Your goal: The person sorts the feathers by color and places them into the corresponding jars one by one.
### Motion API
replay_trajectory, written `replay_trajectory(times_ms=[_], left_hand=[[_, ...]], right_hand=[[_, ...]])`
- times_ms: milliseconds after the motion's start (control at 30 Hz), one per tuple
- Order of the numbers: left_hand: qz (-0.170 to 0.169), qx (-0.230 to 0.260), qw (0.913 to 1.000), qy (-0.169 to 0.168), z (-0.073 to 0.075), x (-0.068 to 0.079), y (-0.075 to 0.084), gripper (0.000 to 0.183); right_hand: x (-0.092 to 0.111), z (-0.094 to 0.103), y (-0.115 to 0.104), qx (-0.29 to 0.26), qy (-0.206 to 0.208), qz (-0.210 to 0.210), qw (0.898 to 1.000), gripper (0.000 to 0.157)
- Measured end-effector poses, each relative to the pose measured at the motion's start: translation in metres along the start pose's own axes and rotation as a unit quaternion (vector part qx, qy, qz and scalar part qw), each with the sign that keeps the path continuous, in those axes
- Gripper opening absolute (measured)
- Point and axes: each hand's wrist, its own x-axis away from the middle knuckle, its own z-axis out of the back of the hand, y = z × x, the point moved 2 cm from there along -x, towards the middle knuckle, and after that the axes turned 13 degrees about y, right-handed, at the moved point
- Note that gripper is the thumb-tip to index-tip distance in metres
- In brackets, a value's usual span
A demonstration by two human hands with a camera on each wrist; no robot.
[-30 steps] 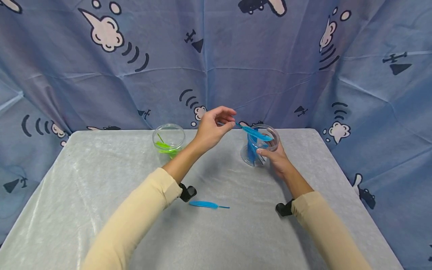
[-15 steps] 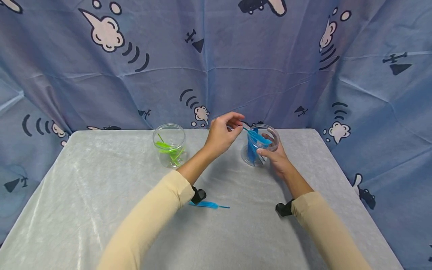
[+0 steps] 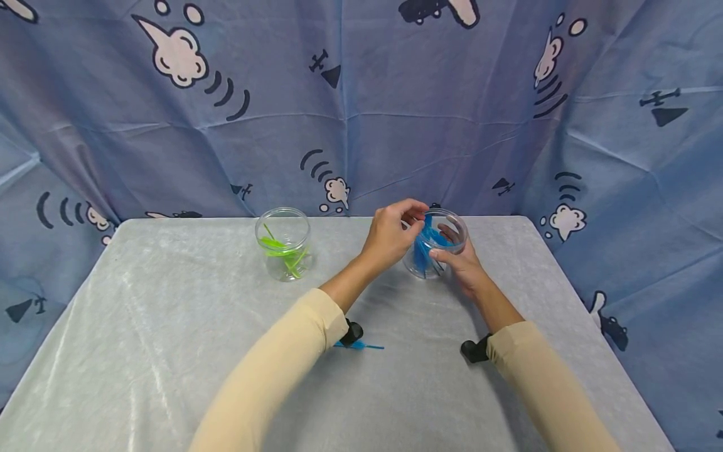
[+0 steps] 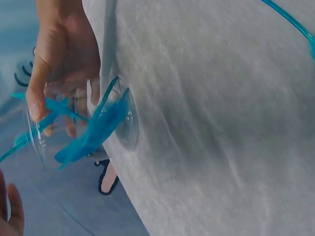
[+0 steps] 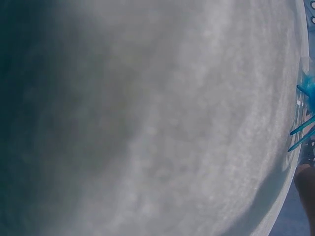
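Observation:
In the head view, my left hand is at the mouth of a clear plastic jar, pinching the stem of a blue feather. That feather's vane end lies inside the rim. My right hand grips the jar's right side, thumb in front, with the jar's base on the table. Several other blue feathers stand in the jar in the left wrist view, stems down. The left hand's fingertips and stem end are hard to make out. In the right wrist view, only blue stems and part of a hand show.
A second clear jar with green feathers stands left of my left forearm. One loose blue feather lies on the grey table cover, partly hidden by the left wrist camera. A patterned blue curtain hangs behind.
My left hand has moved right and slightly down, carrying the blue feather further into the jar's mouth. My right hand and the jar have stayed in place.

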Motion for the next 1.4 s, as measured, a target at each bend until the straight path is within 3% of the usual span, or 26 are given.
replay_trajectory(times_ms=[433, 700, 1033, 1200, 1400], left_hand=[[0.032, 0.039, 0.9986, -0.015, -0.009, 0.001, -0.001, 0.016], [0.082, 0.079, 0.9932, -0.020, -0.012, 0.002, -0.002, 0.014], [0.108, 0.115, 0.9835, -0.089, -0.017, 0.004, -0.005, 0.024], [0.104, 0.113, 0.9817, -0.113, -0.008, 0.010, -0.010, 0.028], [0.106, 0.097, 0.9807, -0.132, 0.012, 0.018, -0.022, 0.031]], right_hand=[[0.002, -0.003, -0.003, -0.010, -0.007, 0.006, 1.000, 0.083], [0.001, -0.001, -0.003, -0.013, -0.007, 0.004, 1.000, 0.084], [0.002, 0.001, -0.003, -0.010, -0.005, 0.011, 1.000, 0.084], [0.002, 0.000, -0.002, -0.018, -0.008, 0.011, 1.000, 0.084], [0.003, 0.000, -0.001, -0.014, 0.003, 0.003, 1.000, 0.084]])
